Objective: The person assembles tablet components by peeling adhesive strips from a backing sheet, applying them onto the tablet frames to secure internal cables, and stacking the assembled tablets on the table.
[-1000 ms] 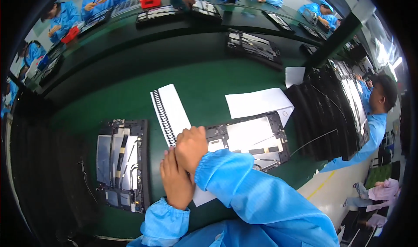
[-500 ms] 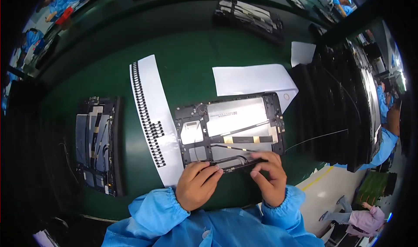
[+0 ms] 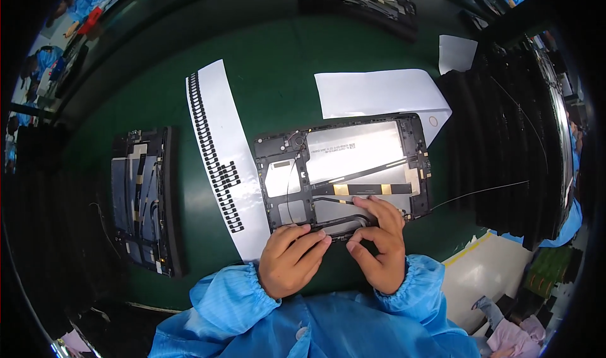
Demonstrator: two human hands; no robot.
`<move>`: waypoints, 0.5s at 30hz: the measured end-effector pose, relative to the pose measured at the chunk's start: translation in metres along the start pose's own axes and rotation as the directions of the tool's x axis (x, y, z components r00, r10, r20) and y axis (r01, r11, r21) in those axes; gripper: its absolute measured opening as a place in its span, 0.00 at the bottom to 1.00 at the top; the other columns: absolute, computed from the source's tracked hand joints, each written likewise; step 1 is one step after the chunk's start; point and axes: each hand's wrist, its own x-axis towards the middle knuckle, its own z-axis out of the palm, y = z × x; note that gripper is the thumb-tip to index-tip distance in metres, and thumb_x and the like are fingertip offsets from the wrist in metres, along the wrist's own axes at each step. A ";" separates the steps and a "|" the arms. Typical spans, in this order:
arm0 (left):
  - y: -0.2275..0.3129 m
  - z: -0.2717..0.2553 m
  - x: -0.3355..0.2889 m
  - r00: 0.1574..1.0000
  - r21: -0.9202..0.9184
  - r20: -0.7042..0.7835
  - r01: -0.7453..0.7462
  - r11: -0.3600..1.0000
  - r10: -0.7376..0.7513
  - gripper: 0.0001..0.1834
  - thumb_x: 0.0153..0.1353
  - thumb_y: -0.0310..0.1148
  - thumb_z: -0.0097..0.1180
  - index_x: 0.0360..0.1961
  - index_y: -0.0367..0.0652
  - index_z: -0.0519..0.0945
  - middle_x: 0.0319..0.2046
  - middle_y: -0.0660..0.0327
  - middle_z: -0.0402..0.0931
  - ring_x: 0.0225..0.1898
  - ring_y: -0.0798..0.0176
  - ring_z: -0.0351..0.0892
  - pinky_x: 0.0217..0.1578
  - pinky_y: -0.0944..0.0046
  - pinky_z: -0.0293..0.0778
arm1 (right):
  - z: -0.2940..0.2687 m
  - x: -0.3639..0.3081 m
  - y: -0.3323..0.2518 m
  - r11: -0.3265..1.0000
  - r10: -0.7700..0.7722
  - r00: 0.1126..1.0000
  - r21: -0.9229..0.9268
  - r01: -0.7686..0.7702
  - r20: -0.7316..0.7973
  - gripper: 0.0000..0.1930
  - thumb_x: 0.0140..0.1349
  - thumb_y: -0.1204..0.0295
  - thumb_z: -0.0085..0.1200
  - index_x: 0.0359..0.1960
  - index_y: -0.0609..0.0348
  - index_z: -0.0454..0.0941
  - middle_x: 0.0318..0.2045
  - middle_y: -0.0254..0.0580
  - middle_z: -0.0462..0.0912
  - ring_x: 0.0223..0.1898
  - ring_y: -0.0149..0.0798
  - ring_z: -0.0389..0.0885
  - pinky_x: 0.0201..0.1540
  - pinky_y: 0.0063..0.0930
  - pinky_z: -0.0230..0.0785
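Tablet body (image 3: 344, 170): 1 item, opened, inner side up, laid on the green tabletop (image 3: 265, 61) with its long side across the wearer's front. Taken as landmark for all places below.

Left hand (image 3: 291, 261): placed at the tablet body's near edge, towards its left end. Fingers held close together, tips rested on the edge; thumb hidden, so whether the edge is gripped cannot be told. Thin wire (image 3: 289, 197) seen just beyond.

Right hand (image 3: 382, 247): placed at the same edge, nearer its right end. 1 finger extended over the inside; thumb and another finger brought close together. Whether anything small is pinched cannot be told.

White strip with black tabs (image 3: 222, 128): 1, just left of the tablet body.

2nd opened tablet (image 3: 142, 200): farther left, well apart.

Curved white sheet (image 3: 379, 94): 1, just beyond.

Dark stack (image 3: 499, 150): to the right.

Step in hand, as judged: fine fingertip work at the near edge.

Next move, as judged: steadying by the left hand and light, exact contact by the right are called for, with the thin wire left unsnagged.
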 end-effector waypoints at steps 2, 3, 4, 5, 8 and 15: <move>0.000 0.000 -0.001 1.000 0.001 0.000 -0.002 1.000 0.002 0.19 0.36 0.23 0.59 0.36 0.37 0.79 0.38 0.58 0.75 0.40 0.55 0.71 0.40 0.57 0.70 | 0.000 0.000 0.000 1.000 0.008 1.000 0.010 -0.008 -0.004 0.03 0.41 0.77 0.55 0.20 0.58 0.74 0.51 0.46 0.71 0.55 0.51 0.62 0.56 0.40 0.46; 0.000 0.000 -0.001 1.000 0.000 0.000 -0.001 1.000 0.001 0.19 0.36 0.23 0.59 0.36 0.37 0.79 0.38 0.58 0.75 0.40 0.55 0.71 0.40 0.57 0.70 | 0.001 0.000 -0.001 1.000 0.008 1.000 0.000 -0.008 -0.007 0.03 0.41 0.77 0.55 0.20 0.58 0.74 0.51 0.46 0.71 0.55 0.51 0.62 0.56 0.40 0.47; 0.000 0.000 0.000 1.000 -0.001 0.003 0.005 1.000 -0.005 0.19 0.37 0.24 0.58 0.36 0.38 0.79 0.38 0.58 0.75 0.40 0.55 0.71 0.40 0.57 0.70 | 0.001 0.001 -0.001 1.000 0.008 1.000 -0.010 -0.009 -0.012 0.03 0.41 0.77 0.55 0.20 0.58 0.74 0.50 0.46 0.71 0.55 0.51 0.62 0.56 0.40 0.47; 0.000 -0.001 0.000 1.000 -0.002 0.006 0.010 1.000 -0.010 0.18 0.37 0.24 0.58 0.36 0.39 0.79 0.38 0.58 0.75 0.40 0.55 0.71 0.40 0.56 0.70 | 0.001 0.001 -0.001 1.000 0.010 1.000 -0.011 -0.010 -0.012 0.03 0.41 0.77 0.55 0.20 0.58 0.74 0.50 0.46 0.71 0.55 0.51 0.62 0.56 0.40 0.47; 0.005 -0.003 0.003 1.000 0.051 0.014 0.002 0.999 -0.002 0.17 0.41 0.26 0.55 0.37 0.42 0.80 0.38 0.59 0.75 0.41 0.55 0.71 0.40 0.56 0.69 | 0.002 0.000 -0.001 1.000 0.002 1.000 -0.025 -0.002 -0.017 0.03 0.41 0.77 0.55 0.20 0.58 0.74 0.51 0.46 0.71 0.55 0.52 0.62 0.56 0.41 0.47; 0.007 0.000 0.006 0.995 0.150 0.098 -0.051 0.987 0.037 0.15 0.45 0.28 0.52 0.37 0.45 0.80 0.39 0.62 0.75 0.40 0.57 0.71 0.39 0.56 0.67 | -0.004 -0.002 0.007 0.999 -0.037 0.998 -0.013 0.037 -0.051 0.05 0.38 0.79 0.58 0.20 0.59 0.76 0.46 0.44 0.75 0.51 0.49 0.68 0.52 0.40 0.55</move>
